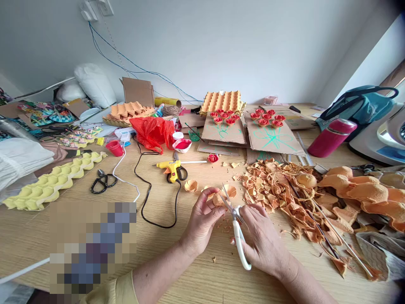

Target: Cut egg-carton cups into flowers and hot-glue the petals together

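My left hand (pixel 202 221) pinches a small orange egg-carton cup (pixel 218 199) between thumb and fingers. In my right hand (pixel 264 238) is a pair of white-handled scissors (pixel 239 240), its blades against the right side of the cup. Just behind my hands lies another cut orange cup (pixel 230 191), with part of one more hidden by my left fingers. A cut cup (pixel 191 185) sits to the left. Tiny orange scraps are scattered on the table below the blades.
A heap of orange carton scraps (pixel 272 185) spreads to the right. A yellow glue gun (pixel 172 170), its black cord and black-handled scissors (pixel 103 181) lie left. Behind stand red paint (pixel 182 145), cardboard with red flowers (pixel 268 133) and a pink flask (pixel 332 138).
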### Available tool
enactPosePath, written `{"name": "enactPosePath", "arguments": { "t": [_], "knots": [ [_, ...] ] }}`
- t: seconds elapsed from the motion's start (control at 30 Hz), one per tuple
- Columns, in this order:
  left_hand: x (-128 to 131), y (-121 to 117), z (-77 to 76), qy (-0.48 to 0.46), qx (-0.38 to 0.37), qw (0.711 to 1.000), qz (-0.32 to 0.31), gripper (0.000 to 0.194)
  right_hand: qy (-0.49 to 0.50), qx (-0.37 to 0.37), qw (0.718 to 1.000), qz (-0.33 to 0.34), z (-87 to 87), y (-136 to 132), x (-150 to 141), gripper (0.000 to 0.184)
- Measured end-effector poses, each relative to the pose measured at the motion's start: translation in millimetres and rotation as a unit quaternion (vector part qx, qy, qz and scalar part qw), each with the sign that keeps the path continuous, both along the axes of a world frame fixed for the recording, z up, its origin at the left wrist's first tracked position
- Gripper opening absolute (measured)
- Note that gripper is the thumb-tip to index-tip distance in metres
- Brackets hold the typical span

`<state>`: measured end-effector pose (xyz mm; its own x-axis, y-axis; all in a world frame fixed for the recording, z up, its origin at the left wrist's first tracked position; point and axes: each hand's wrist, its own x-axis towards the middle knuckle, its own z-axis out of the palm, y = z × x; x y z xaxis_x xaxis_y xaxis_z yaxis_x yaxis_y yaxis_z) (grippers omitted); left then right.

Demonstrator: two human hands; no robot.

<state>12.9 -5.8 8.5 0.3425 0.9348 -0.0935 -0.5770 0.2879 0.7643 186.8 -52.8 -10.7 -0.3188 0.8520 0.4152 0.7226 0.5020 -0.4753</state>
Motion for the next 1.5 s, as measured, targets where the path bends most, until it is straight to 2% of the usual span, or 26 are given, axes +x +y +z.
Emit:
{"name": "enactPosePath", "arguments": {
  "t": [0.67,1.07,1.3,1.5],
  "knots": [
    [-5.0,4.3,1.5,-0.021,-0.013,0.999,-0.021,0.046,0.014,0.011,1.0,0.025,-2.1,-3.1,2.8,0.019],
    [-7.8,8.4,6.6,-0.013,0.037,0.999,-0.015,0.042,0.009,0.012,0.999,0.031,-1.6,-4.7,3.8,0.021],
    [-15.1,15.4,-1.5,0.032,0.105,0.994,-0.023,0.04,0.004,0.023,0.999,0.029,-0.4,-5.5,5.6,0.02],
    [-15.2,17.3,-2.1,0.033,0.089,0.995,-0.03,0.045,0.043,0.025,0.999,-0.002,4.1,-1.0,5.4,0.025]
  ]
}}
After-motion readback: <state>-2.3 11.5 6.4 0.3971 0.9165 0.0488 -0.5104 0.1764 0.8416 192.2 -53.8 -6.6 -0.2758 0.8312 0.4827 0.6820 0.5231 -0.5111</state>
